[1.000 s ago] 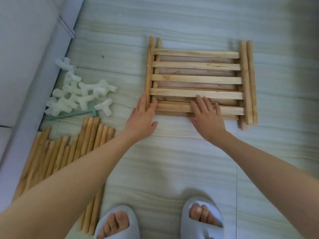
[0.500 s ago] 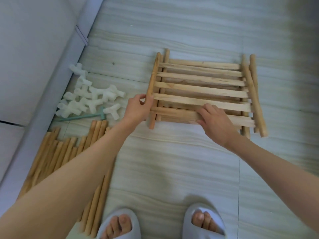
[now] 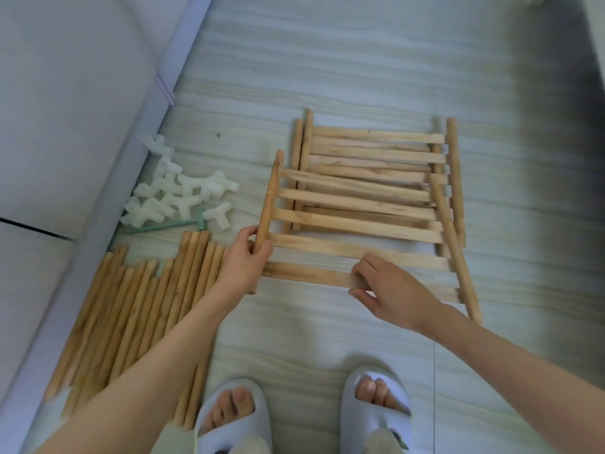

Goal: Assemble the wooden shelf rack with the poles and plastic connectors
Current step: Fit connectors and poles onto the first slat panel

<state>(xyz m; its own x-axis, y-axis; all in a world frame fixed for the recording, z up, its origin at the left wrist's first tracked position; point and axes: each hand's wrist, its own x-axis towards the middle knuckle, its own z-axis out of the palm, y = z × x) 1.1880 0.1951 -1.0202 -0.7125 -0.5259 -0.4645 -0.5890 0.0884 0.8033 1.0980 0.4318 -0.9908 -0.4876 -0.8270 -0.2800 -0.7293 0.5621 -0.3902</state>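
As the person stands over the floor [image 3: 327,339] in grey slippers [image 3: 234,417], both hands lift the top slatted shelf panel [image 3: 357,224] off the stack. The left hand [image 3: 245,260] has its grip wrapped around the near end of the panel's left side rail; the right hand [image 3: 389,290] pinches the nearest slat between thumb and fingers. The panel's near edge looks raised and pulled toward the person, its far end overlapping the remaining shelf panels [image 3: 376,149] that lie flat on the floor beyond it. To the person's left, a row of loose wooden poles [image 3: 137,309] lies side by side beside the white wall base [image 3: 108,224]. Farther on, a heap of white plastic connectors [image 3: 176,198] sits with a small green mallet [image 3: 167,225] at its near edge. No pole or connector appears joined yet, so assembly seems at its start. Risk: the right-hand pinch bears on one thin slat, which may flex or tear from its rails; the far end may also drag and shift the stack beneath.
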